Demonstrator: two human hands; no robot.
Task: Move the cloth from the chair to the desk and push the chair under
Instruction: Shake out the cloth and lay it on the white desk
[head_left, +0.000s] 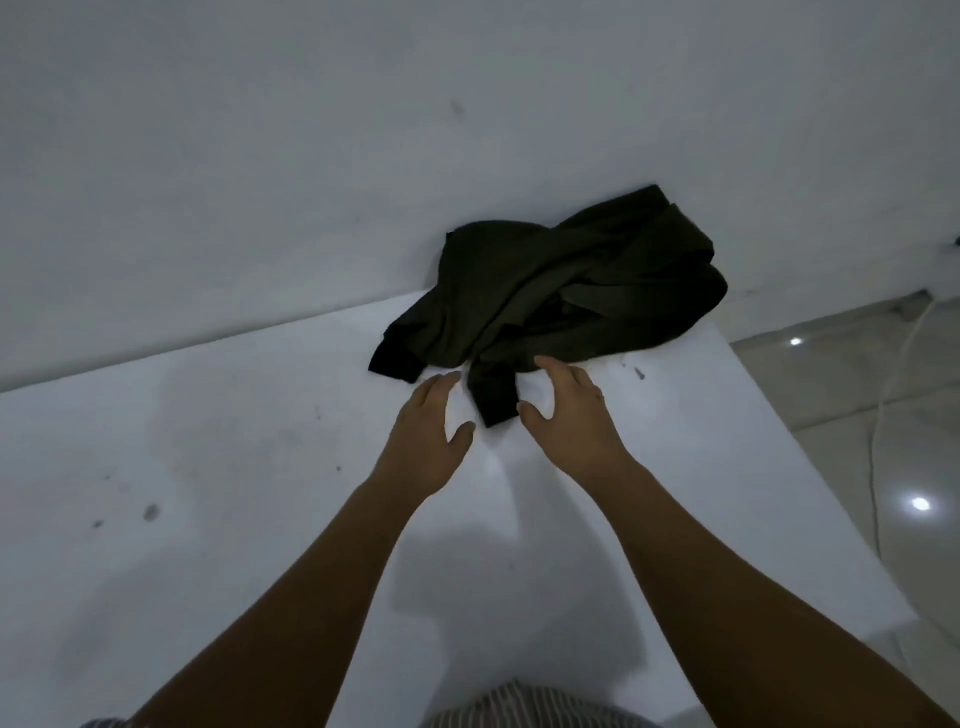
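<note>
White wall (260, 182) fills the upper half of my view, plain, with a few faint marks. Below it I see the white desk (218, 493), its far edge meeting the wall and its right edge dropping off to glossy floor tiles (857, 415), where two bright light spots reflect and a thin pale cord (883, 467) trails.

Desk surface: several small dark smudges toward its left side, one small mark just right of the cloth.

I note the dark cloth (561, 280) lying crumpled on the desk at its far edge, bunched up against the wall, near the desk's right corner. One cuffed end sticks out toward me, a second to the left of it.

Both bare forearms reach in from the bottom of the view across the desk. Left hand (428, 431): fingers loosely spread, palm down, tips just short of the cloth's near edge, holding nothing. Right hand (569, 410): spread wide, fingertips at the cloth's near fold, thumb beside the protruding cuff, no grip closed on it.

Striped fabric (519, 701) of my garment shows at the desk's near edge.
</note>
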